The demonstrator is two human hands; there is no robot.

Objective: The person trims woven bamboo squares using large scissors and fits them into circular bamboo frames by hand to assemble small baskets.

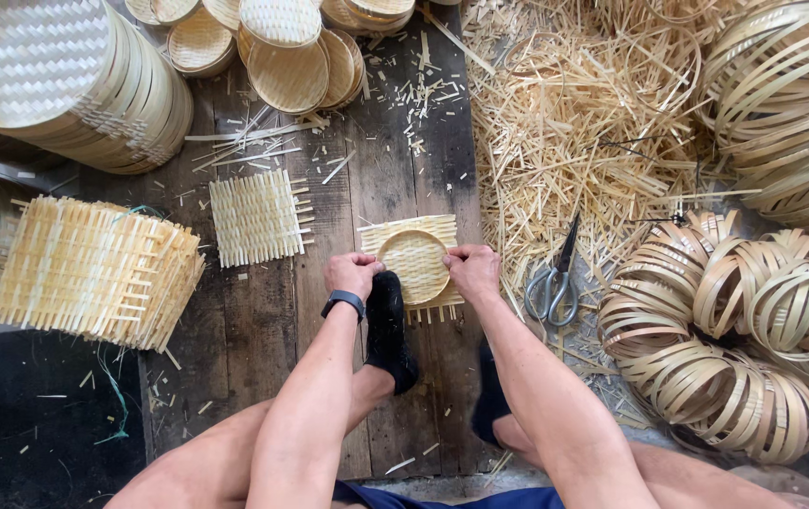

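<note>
Both hands, the left hand (pixel 352 273) and right hand (pixel 472 271), grip closed on a bamboo ring (pixel 413 265) pressed onto a woven mat (pixel 411 229) on the plank floor (pixel 263 330), a black-socked foot (pixel 389 325) bracing it, scissors (pixel 555 283) within reach.

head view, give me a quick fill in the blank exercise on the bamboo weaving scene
1. Both hands, left hand and right hand, press a round bamboo ring onto a square woven ____.
2. The scissors lie to the ____ of the right hand.
3. The watch is on the ____ wrist.
4. A foot in a ____ sock rests on the plank floor.

Missing words: mat; right; left; black
</note>
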